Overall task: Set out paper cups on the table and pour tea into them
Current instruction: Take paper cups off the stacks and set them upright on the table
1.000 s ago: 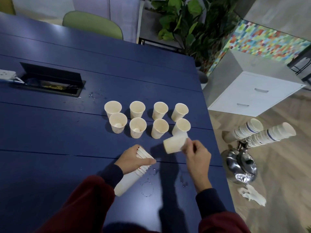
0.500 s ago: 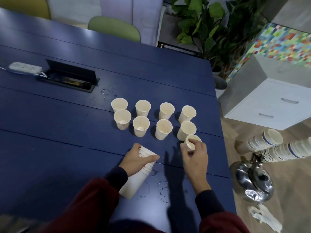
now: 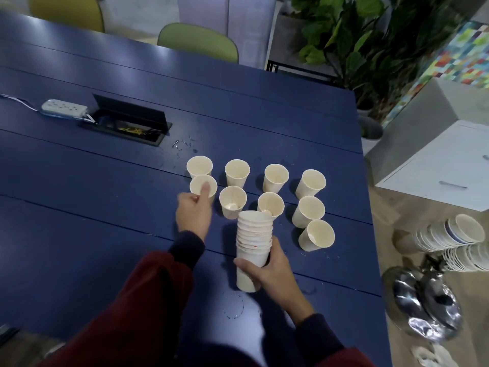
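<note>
Pinching the rim of the near-left cup with the left hand, while the right hand grips the stack just beside the nine cups set on the table, risks tipping that light cup against its close rear neighbour.

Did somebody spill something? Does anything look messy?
Yes. Wet rings and droplets mark the blue table, as if something spilled. Beside the table, two cup stacks lie on their sides by the kettle.
</note>
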`<state>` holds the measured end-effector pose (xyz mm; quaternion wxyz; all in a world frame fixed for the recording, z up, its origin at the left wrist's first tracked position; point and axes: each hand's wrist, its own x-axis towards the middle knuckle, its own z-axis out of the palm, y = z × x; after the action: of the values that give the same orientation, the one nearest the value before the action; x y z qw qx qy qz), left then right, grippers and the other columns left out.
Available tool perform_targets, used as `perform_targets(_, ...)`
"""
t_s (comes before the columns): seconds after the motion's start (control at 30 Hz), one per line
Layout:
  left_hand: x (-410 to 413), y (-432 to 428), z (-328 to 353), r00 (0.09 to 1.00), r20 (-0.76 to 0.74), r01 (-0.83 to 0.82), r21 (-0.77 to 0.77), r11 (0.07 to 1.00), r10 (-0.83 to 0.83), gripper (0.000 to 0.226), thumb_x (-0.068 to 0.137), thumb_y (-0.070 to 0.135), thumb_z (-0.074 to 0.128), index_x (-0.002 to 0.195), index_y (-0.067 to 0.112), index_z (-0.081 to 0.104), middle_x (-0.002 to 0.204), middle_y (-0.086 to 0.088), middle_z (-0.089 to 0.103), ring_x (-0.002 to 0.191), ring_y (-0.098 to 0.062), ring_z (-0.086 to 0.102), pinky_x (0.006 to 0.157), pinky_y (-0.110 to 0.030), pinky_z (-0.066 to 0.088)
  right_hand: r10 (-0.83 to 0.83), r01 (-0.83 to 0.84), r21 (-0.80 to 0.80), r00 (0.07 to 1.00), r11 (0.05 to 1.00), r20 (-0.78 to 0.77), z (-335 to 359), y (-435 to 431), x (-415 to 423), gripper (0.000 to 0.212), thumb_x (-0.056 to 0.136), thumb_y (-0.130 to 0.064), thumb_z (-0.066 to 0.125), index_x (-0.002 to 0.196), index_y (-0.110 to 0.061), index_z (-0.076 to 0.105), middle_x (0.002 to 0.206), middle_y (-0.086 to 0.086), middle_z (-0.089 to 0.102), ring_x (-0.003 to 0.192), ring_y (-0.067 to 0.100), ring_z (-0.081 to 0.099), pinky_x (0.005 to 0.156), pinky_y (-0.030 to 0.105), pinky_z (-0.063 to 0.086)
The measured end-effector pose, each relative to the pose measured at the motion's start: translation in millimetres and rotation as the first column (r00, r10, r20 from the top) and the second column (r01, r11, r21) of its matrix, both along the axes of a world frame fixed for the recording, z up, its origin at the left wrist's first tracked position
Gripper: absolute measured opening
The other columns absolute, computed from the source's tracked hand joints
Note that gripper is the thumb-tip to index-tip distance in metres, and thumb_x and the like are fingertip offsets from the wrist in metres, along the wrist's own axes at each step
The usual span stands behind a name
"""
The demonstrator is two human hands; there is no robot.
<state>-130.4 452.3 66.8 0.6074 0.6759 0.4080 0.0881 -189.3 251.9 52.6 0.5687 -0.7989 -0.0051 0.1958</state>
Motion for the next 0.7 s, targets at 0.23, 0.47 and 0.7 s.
perform_targets(0.23, 42, 49, -30, 0.941, -0.313, 0.149, 0.033, 0.988, -0.131, 0.043, 0.080, 0.035, 0.058, 0.096, -0.003, 0.067, 0.063, -0.010, 0.065, 0.052, -0.023, 0.062, 0.079, -0.044, 0.062, -0.095, 0.095, 0.007, 0.995, 0.995, 0.011, -7, -9, 10, 0.061, 0.072, -0.034, 0.091, 0.119, -0.030, 0.053, 0.108, -0.024, 0.069, 0.099, -0.001, 0.066, 0.084, 0.024, 0.052)
perform_targets(0.47, 42, 50, -36, 0.932, -0.324, 0.180, 0.029, 0.983, -0.161, 0.030, 0.086, 0.021, 0.055, 0.097, -0.003, 0.069, 0.067, -0.010, 0.072, 0.054, -0.019, 0.071, 0.063, -0.032, 0.062, -0.135, 0.135, 0.015, 0.991, 0.991, 0.017, -10, -11, 10, 0.065, 0.068, -0.040, 0.090, 0.121, -0.032, 0.053, 0.110, -0.021, 0.069, 0.102, 0.002, 0.066, 0.086, 0.028, 0.054)
perform_targets(0.7, 28, 59, -32, 0.921, -0.359, 0.227, 0.171, 0.959, -0.154, 0.033, 0.083, 0.027, 0.052, 0.076, 0.003, 0.073, 0.056, -0.003, 0.070, 0.054, -0.018, 0.070, 0.075, -0.035, 0.062, -0.130, 0.130, -0.003, 0.991, 0.991, 0.032, -9, -10, 8, 0.062, 0.069, -0.037, 0.091, 0.118, -0.032, 0.053, 0.108, -0.021, 0.070, 0.099, 0.002, 0.067, 0.084, 0.028, 0.054)
